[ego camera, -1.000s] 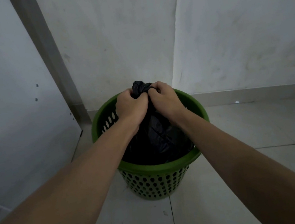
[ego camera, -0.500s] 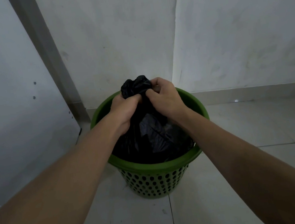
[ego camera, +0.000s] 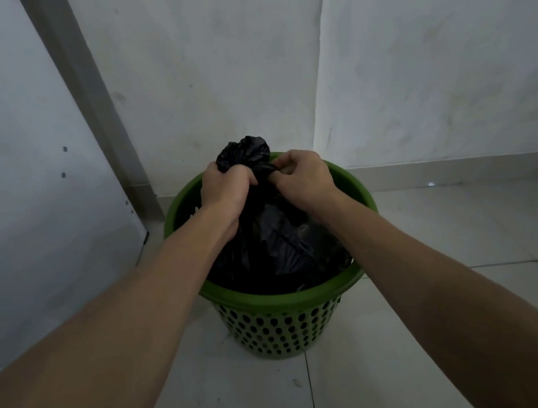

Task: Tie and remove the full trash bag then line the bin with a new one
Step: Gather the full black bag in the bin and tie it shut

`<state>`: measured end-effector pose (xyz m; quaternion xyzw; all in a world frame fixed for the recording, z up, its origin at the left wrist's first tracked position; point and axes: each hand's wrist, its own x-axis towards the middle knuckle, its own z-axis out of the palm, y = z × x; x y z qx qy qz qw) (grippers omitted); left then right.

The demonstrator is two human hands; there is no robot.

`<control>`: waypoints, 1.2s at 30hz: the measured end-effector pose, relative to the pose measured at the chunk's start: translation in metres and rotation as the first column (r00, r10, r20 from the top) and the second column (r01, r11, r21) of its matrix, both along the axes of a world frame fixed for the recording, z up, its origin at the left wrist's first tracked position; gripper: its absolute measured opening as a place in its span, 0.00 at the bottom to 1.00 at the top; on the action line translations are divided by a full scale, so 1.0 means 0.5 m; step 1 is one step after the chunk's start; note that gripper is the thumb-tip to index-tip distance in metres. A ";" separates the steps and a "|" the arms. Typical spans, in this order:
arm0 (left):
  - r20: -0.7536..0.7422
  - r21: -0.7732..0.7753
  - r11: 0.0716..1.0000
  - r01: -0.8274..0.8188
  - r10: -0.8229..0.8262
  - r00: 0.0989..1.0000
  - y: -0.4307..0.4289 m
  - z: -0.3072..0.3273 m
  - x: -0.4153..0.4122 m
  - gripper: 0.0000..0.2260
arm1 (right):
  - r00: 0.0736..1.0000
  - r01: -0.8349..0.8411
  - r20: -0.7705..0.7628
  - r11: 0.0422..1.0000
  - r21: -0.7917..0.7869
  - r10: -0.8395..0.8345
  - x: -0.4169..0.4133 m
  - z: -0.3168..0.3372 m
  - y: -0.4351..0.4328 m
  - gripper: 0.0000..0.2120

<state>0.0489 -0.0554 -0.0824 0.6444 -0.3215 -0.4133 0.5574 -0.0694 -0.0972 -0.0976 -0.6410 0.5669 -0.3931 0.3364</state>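
Note:
A full black trash bag (ego camera: pixel 276 240) sits inside a green perforated bin (ego camera: pixel 278 327) on the tiled floor. Its gathered top bunches up above the rim. My left hand (ego camera: pixel 226 192) is clenched around the bag's neck from the left. My right hand (ego camera: pixel 305 178) pinches a twisted strand of the same neck from the right, with the plastic looped over a finger. Both hands hover over the far half of the bin's opening. The lower part of the bag is hidden by the bin wall.
The bin stands in a corner: white walls (ego camera: pixel 430 60) behind and to the right, a grey door frame (ego camera: pixel 87 101) and white panel (ego camera: pixel 7 171) at the left. Light floor tiles (ego camera: pixel 456 246) spread to the right and toward me.
More of the bunched bag top now sticks up above my hands. My right hand has shifted right and twisted a strand of plastic around a finger.

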 end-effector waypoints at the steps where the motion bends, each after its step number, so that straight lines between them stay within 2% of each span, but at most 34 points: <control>1: -0.055 0.016 1.000 0.026 -0.025 0.998 0.002 0.000 0.001 0.18 | 1.000 -0.016 -0.012 0.999 -0.038 0.016 0.002 -0.002 0.000 0.09; 4: -0.210 0.025 0.995 0.094 -0.087 0.974 0.001 -0.004 0.014 0.26 | 0.996 -0.087 -0.049 0.970 -0.227 0.078 0.009 0.001 0.013 0.10; 7: -0.284 0.016 0.983 0.184 -0.172 0.943 0.010 0.002 0.015 0.22 | 0.992 -0.126 -0.050 0.946 -0.298 0.116 0.019 -0.009 0.014 0.11; 9: -0.332 -0.012 0.971 0.237 -0.228 0.915 0.009 0.003 0.014 0.16 | 0.993 -0.119 -0.023 0.971 -0.207 0.117 0.015 -0.013 0.008 0.11; 12: -0.345 -0.015 0.973 0.231 -0.222 0.912 -0.001 0.000 0.019 0.15 | 0.973 -0.139 0.189 0.990 0.006 0.135 0.010 -0.017 0.003 0.10; 16: -0.240 -0.004 0.998 0.070 -0.069 0.968 -0.016 0.001 0.011 0.10 | 0.922 -0.111 0.377 0.993 0.045 0.086 0.022 -0.007 0.009 0.08; 20: -0.282 -0.076 0.997 0.023 -0.044 0.958 -0.027 -0.009 0.021 0.18 | 0.828 -0.203 0.549 0.974 0.104 0.114 0.013 0.000 0.015 0.09; 21: -0.236 -0.089 0.996 -0.004 -0.018 0.971 -0.024 -0.012 0.024 0.18 | 0.817 -0.228 0.563 0.966 0.120 0.123 0.012 -0.001 0.016 0.09; 22: -0.130 -0.103 0.994 -0.022 0.009 0.992 -0.023 -0.016 0.029 0.17 | 0.818 -0.241 0.562 0.961 0.135 0.126 0.012 -0.001 0.016 0.09; 25: 0.257 -0.155 0.988 0.009 0.032 0.966 -0.011 -0.023 0.034 0.12 | 0.853 -0.199 0.513 0.967 0.158 0.092 0.020 0.001 0.011 0.10; 29: 0.388 -0.117 0.965 0.235 -0.174 0.905 0.008 -0.024 0.044 0.11 | 0.900 -0.103 0.434 0.986 0.128 0.038 0.010 0.002 -0.004 0.07; 32: 0.589 -0.020 0.935 0.354 -0.275 0.760 0.012 -0.016 0.059 0.10 | 0.958 -0.059 0.285 0.996 0.061 0.039 -0.003 0.001 -0.008 0.09; 36: 0.749 0.071 0.953 0.295 -0.246 0.615 0.000 0.009 0.053 0.20 | 0.987 -0.097 0.122 0.994 -0.051 0.103 0.002 0.020 0.000 0.11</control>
